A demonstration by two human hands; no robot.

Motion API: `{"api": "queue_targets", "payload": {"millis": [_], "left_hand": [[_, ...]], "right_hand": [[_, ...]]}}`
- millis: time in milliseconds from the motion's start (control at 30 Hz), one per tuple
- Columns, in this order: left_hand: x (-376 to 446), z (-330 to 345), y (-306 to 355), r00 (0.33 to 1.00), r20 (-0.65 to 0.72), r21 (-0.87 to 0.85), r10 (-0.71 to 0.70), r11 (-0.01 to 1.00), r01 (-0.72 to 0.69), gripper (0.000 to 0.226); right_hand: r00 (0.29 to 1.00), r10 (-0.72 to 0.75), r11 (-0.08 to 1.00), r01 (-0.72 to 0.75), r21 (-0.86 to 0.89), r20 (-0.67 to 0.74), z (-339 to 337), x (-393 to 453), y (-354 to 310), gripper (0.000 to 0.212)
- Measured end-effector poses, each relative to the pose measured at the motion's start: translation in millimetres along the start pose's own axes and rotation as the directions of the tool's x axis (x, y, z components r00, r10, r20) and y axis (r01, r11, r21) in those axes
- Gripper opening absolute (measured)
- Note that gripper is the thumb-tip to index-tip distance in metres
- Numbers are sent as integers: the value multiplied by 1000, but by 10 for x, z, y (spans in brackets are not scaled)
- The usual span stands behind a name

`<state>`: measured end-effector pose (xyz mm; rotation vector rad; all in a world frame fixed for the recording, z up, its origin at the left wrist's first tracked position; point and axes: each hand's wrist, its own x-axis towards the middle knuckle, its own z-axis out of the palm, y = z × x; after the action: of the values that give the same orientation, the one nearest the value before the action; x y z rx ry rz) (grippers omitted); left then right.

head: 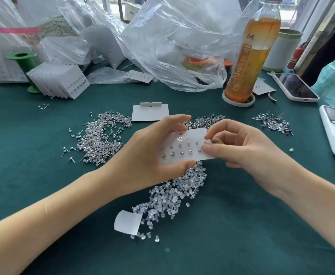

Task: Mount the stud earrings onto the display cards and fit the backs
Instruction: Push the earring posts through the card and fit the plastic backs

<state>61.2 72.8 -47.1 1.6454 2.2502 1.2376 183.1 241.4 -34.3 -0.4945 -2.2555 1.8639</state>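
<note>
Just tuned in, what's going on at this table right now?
A person is filling a white display card with stud earrings. The left hand grips the card by its top and bottom edges, and the right hand pinches its right end, where a stud is going in. Two rows of studs already sit in the card. Loose studs lie on the green cloth to the left, and clear backs are heaped below the card.

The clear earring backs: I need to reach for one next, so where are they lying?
In the head view the clear earring backs lie heaped on the green cloth at centre, just below the held display card, beside a curled white card.
</note>
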Motion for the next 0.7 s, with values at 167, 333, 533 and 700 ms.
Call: {"api": "queue_targets", "payload": {"millis": [167, 333, 533, 700], "left_hand": [[3, -1, -19, 1000, 5, 14, -6, 1000, 6, 71], [12, -12, -61, 1000, -2, 24, -24, 999, 24, 71], [25, -31, -118, 997, -5, 41, -74, 996, 74, 73], [26, -41, -135, 996, 5, 52, -86, 995, 86, 74]], "right_hand": [[996, -33, 994, 41, 98, -80, -99, 51, -10, 20], [914, -299, 855, 129, -502, -275, -313, 157, 85, 10], [930, -337, 608, 95, -788, -148, -278, 239, 209, 7], [890, -423, 501, 76, -862, -168, -218, 312, 237, 7]]}}
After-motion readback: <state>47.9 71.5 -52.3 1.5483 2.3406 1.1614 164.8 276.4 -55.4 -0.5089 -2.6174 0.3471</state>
